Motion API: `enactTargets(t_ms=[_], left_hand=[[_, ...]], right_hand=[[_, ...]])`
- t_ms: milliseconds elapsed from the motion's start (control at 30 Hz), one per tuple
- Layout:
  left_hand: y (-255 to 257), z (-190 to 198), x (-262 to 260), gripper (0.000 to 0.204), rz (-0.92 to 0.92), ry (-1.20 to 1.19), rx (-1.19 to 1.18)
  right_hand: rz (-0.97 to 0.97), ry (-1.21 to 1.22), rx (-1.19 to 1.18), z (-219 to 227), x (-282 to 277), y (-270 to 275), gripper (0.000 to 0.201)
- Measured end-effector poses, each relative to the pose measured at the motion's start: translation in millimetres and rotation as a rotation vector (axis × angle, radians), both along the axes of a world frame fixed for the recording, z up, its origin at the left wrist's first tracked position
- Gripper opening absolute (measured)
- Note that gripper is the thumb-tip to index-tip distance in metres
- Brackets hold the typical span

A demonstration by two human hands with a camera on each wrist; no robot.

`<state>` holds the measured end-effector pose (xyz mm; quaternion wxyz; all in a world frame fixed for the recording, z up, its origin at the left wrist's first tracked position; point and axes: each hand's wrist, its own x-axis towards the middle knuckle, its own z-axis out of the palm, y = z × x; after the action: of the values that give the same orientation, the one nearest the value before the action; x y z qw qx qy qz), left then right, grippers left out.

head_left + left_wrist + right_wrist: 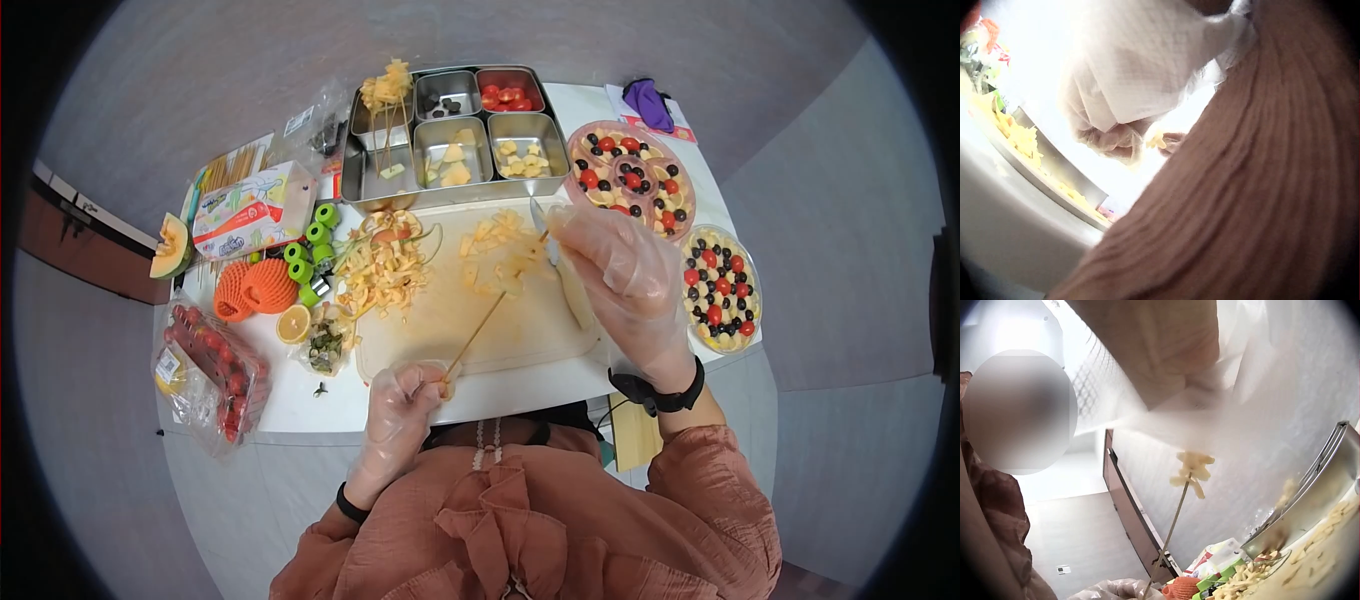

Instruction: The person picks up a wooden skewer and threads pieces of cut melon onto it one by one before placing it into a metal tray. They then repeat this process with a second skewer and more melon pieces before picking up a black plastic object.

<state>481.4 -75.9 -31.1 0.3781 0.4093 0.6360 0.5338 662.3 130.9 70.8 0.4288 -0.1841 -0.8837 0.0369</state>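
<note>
Melon wedge (pixel 172 250): cut, orange flesh; at the left edge of the white desk (pixel 310 412).
Red fruit (pixel 215 370): in clear packaging, near left corner.
Loose skewers (pixel 226 170): wooden, bundled, behind the packet.
Packet (pixel 255 212): white, printed in red and green.
Orange netting (pixel 257 288): two pieces, in front of the packet.
Citrus half (pixel 293 324): cut face up.
Green-handled pieces (pixel 317 240): a small cluster, right of the packet.
Peelings (pixel 385 268): yellow and pale, heaped at the board's left side.
Left grip (pixel 398 412): hand in clear plastic glove, fingers curled round the lower end of the fruit skewer.
Metal tray (pixel 480 192): compartmented, at the rear; contains pale fruit pieces, dark items, red halved fruit, and finished skewers (pixel 388 88) leaning at its left.
Fruit skewer (pixel 473 337): wooden, slanted up to the right, held above the board between the two hands; pale fruit pieces gathered toward its upper end.
Cutting board (pixel 532 338): pale, beneath the skewer, bearing cut fruit (pixel 490 237).
Knife (pixel 540 217): on the board's right side, partly hidden.
Right grip (pixel 628 275): gloved likewise, fingers closed about the skewer's upper end; exact contact obscured by plastic.
Pink platter (pixel 575 200): round, sectioned, filled with red, black and pale fruit.
Purple item (pixel 650 104): soft-looking, far right corner.
Clear platter (pixel 722 290): similarly filled, at the right edge, in front of the pink one.
</note>
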Motion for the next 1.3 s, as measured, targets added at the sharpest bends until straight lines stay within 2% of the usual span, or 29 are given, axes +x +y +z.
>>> enactTargets(t_ms=[167,300,367,467,533,567,633,800,867,967,1133,1300], left_hand=[[-1,0,-2,0.008,-0.014,-0.024,-0.013],[-1,2,-2,0.007,0.02,0.191,0.002],[0,6,0,0.007,0.053,0.279,-0.021],[2,10,1,0.006,0.076,0.298,-0.002],[4,14,0,0.004,0.027,0.408,0.055],[3,12,0,0.004,0.028,0.408,0.055],[0,4,-1,0.004,-0.003,0.287,0.003],[-1,1,-2,0.005,-0.025,0.273,-0.033],[0,3,-1,0.004,-0.017,0.267,-0.039],[1,8,0,0.003,-0.017,0.344,-0.019],[0,1,0,0.003,-0.002,0.355,0.028],[2,12,0,0.002,-0.026,0.411,0.033]], right_hand=[[0.029,0.003,0.042,-2,2,3,0.029],[0.048,-0.023,-0.011,0,5,3,0.028],[0.101,0.024,-0.189,0,7,4,0.025],[-0.008,0.072,-0.228,0,3,1,0.023],[0.019,0.099,-0.166,-6,1,6,0.027],[0.042,0.129,-0.105,-8,0,9,0.031],[0.025,0.118,-0.15,-8,-2,4,0.029],[-0.006,0.112,-0.172,-11,-7,5,0.028],[0.023,0.097,-0.041,-14,-8,10,0.037],[-0.039,0.06,-0.045,-14,-9,4,0.035],[-0.008,0.116,-0.091,-17,-11,3,0.033],[0.002,0.152,-0.192,-18,-10,0,0.031]])
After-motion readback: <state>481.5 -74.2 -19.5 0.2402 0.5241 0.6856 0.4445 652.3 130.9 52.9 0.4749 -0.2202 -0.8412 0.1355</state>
